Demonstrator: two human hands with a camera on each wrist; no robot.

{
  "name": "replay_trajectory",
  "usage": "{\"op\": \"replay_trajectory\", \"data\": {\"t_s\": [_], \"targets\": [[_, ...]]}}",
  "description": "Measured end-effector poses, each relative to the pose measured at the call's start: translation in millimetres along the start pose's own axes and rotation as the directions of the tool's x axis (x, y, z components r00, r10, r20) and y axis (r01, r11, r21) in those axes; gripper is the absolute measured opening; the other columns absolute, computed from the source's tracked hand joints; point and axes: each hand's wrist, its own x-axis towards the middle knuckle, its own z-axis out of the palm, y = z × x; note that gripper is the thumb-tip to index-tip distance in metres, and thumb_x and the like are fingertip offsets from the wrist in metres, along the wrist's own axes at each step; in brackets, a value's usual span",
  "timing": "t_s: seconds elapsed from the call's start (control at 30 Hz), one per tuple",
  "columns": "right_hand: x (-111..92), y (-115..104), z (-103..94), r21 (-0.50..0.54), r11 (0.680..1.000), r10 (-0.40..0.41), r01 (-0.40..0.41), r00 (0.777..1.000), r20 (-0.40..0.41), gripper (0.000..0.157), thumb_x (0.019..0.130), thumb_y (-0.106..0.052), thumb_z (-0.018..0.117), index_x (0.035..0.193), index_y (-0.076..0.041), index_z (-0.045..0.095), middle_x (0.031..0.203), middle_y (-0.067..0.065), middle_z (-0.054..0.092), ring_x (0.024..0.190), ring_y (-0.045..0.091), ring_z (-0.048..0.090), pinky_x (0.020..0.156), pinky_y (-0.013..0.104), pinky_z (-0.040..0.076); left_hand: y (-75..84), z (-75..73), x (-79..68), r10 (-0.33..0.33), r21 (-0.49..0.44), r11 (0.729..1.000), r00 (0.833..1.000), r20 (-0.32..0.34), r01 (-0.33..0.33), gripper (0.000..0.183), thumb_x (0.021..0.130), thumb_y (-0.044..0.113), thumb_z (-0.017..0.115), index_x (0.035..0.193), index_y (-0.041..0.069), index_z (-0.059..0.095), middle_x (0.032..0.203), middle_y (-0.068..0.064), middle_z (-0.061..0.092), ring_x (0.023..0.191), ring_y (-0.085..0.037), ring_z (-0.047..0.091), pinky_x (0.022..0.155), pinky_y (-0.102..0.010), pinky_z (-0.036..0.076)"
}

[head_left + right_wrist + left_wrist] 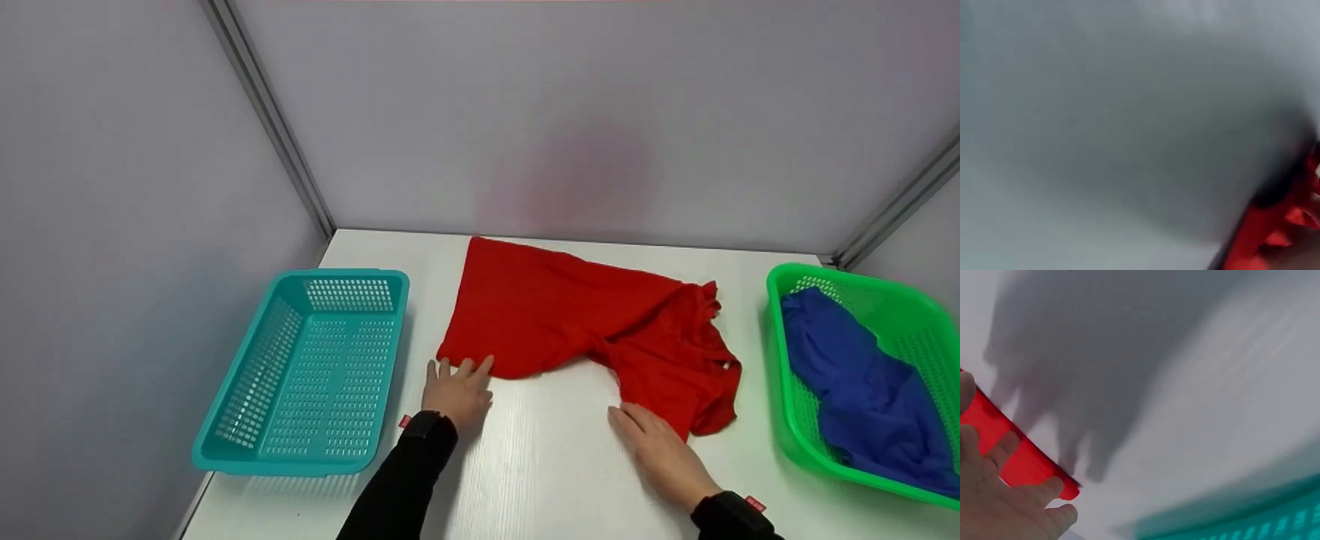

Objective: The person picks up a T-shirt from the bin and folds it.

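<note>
A red garment point(532, 307) lies on the white table in the head view, flat at the left and bunched in folds at the right. My left hand point(459, 394) is at its near left corner, fingers spread and fingertips right at the edge. In the left wrist view those spread fingers point(1053, 486) overlap the red hem. My right hand point(664, 457) lies beside the near, folded part, with straight fingers along the cloth's edge. The right wrist view is blurred, showing some red cloth point(1247, 242) and part of the hand at the lower right.
At the left stands a teal perforated basket point(390, 360) with nothing in it. A green basket point(784, 405) at the right holds a blue cloth point(870, 382). Grey-white panels point(600, 112) rise behind the table point(540, 450) and at its sides.
</note>
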Motion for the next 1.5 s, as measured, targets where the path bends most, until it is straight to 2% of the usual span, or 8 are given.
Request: {"op": "replay_trajectory", "data": {"t_s": [0.17,0.4,0.5,0.73,0.83,0.97,1.3,1.5], "targets": [[-5,24,-8.7,0.025,0.999,0.026,-0.020,0.963,-0.269,0.043,0.089,0.016,0.061,0.125,-0.007,0.065,0.113,0.006,0.062,0.107,0.027,0.061,0.086,0.043,0.055,-4.2,2.4,-1.8,-0.002,0.000,1.000,0.999,-0.042,0.002,0.037,0.099,0.038,0.065,0.126,0.012,0.064,0.112,-0.012,0.057,0.113,-0.038,0.051,0.104,-0.062,0.041],[5,36,-44.2,0.255,0.964,0.106,0.077,0.768,-0.632,0.036,0.078,0.026,0.051,0.085,-0.006,0.067,0.087,0.002,0.061,0.083,0.011,0.060,0.080,0.005,0.044,-6.5,-2.6,7.5,-0.022,-0.136,0.991,0.991,-0.132,0.003,0.025,0.103,0.025,0.063,0.101,0.002,0.071,0.119,-0.015,0.054,0.111,-0.036,0.051,0.089,-0.046,0.053],[9,34,-53.7,0.275,0.946,0.059,0.174,0.739,-0.671,0.036,0.077,0.026,0.049,0.088,-0.004,0.067,0.090,0.002,0.060,0.085,0.008,0.055,0.081,0.001,0.039,-6.5,-6.0,13.6,-0.054,-0.213,0.977,0.989,-0.141,0.023,0.024,0.103,0.019,0.062,0.116,0.001,0.071,0.140,-0.015,0.054,0.125,-0.042,0.051,0.099,-0.050,0.053],[3,33,-36.1,0.170,0.985,0.095,-0.032,0.919,-0.381,0.053,0.073,0.023,0.060,0.121,0.001,0.065,0.110,0.012,0.055,0.103,0.031,0.055,0.086,0.037,0.051,-9.7,6.9,16.6,-0.162,-0.222,0.965,0.983,-0.086,0.139,0.044,0.104,0.019,0.061,0.145,0.006,0.053,0.143,-0.020,0.052,0.109,-0.046,0.056,0.084,-0.051,0.057],[-4,37,-25.3,0.143,0.981,0.158,-0.129,0.964,-0.216,0.060,0.073,0.019,0.063,0.131,0.004,0.061,0.115,0.017,0.052,0.104,0.038,0.050,0.084,0.049,0.049,-14.3,12.7,16.5,-0.219,-0.228,0.954,0.972,-0.089,0.195,0.046,0.103,0.021,0.062,0.145,0.006,0.051,0.130,-0.022,0.053,0.089,-0.041,0.061,0.069,-0.047,0.058],[-5,41,-25.2,0.171,0.970,0.190,-0.171,0.977,-0.100,0.052,0.074,0.017,0.062,0.124,0.002,0.065,0.113,0.014,0.051,0.100,0.033,0.055,0.082,0.045,0.050,-19.0,15.2,15.7,-0.272,-0.209,0.944,0.960,-0.061,0.254,0.054,0.100,0.025,0.067,0.148,0.009,0.048,0.118,-0.022,0.058,0.073,-0.036,0.064,0.065,-0.047,0.058],[-8,49,-30.1,0.304,0.906,0.290,-0.295,0.955,0.063,0.029,0.086,0.007,0.059,0.108,-0.008,0.068,0.101,0.003,0.061,0.095,0.023,0.059,0.085,0.045,0.052,-11.5,5.4,26.4,-0.264,-0.161,0.958,0.952,-0.156,0.239,0.026,0.093,0.022,0.073,0.109,0.002,0.070,0.123,-0.022,0.052,0.101,-0.041,0.053,0.082,-0.049,0.052],[-8,49,-28.3,0.316,0.901,0.291,-0.297,0.954,0.067,0.028,0.086,0.006,0.060,0.109,-0.008,0.067,0.098,0.002,0.059,0.089,0.020,0.055,0.080,0.041,0.050,-14.2,8.0,28.6,-0.246,-0.121,0.965,0.962,-0.117,0.232,0.058,0.090,0.015,0.078,0.142,0.008,0.054,0.121,-0.017,0.060,0.099,-0.038,0.054,0.085,-0.048,0.050]]}}
